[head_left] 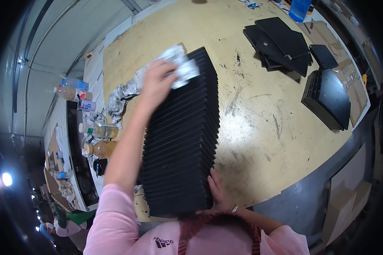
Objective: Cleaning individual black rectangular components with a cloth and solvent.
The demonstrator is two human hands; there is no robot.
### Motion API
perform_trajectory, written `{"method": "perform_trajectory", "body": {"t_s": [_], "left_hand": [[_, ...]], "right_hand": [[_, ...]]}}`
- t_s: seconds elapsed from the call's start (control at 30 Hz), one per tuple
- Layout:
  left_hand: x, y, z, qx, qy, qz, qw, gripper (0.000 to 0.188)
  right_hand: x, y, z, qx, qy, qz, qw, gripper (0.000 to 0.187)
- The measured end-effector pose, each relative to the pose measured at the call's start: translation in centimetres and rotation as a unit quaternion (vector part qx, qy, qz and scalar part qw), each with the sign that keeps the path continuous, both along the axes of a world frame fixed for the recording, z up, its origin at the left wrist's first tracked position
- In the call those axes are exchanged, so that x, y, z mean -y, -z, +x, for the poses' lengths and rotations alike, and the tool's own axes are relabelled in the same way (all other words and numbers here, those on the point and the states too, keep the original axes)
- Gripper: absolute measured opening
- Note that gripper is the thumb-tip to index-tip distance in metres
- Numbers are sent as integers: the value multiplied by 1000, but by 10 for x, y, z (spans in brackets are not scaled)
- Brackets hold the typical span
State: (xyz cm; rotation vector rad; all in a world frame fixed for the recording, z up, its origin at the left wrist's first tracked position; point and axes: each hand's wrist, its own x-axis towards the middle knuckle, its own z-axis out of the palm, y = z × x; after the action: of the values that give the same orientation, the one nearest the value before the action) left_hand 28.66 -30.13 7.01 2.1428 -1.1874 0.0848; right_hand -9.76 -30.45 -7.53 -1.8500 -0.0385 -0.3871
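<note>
A long row of black panels point(178, 144), packed face to face, runs away from me across the table. At its far left end my left hand point(159, 80) grips a crumpled white cloth point(184, 68) and presses it on the top edges of the panels. My right hand point(217, 193) lies against the near right side of the row, its fingers stretched along the panels. Part of that palm is hidden behind the row's near corner. Left of the row, a grey-stained rag point(123, 95) lies crumpled on the table.
The yellowish worktable point(251, 157) is scuffed and stained. Loose black panels point(281, 44) lie at the far right, with a neat black stack point(330, 100) near the right edge on cardboard. Several bottles point(100, 129) stand along the left. A blue bottle point(300, 10) is at the far right.
</note>
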Motion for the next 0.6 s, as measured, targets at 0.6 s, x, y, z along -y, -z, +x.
{"method": "perform_trajectory", "body": {"t_s": [0.6], "left_hand": [[53, 54, 32, 56, 47, 26, 997, 29]], "right_hand": [[3, 6, -11, -59, -5, -10, 998, 128]]}}
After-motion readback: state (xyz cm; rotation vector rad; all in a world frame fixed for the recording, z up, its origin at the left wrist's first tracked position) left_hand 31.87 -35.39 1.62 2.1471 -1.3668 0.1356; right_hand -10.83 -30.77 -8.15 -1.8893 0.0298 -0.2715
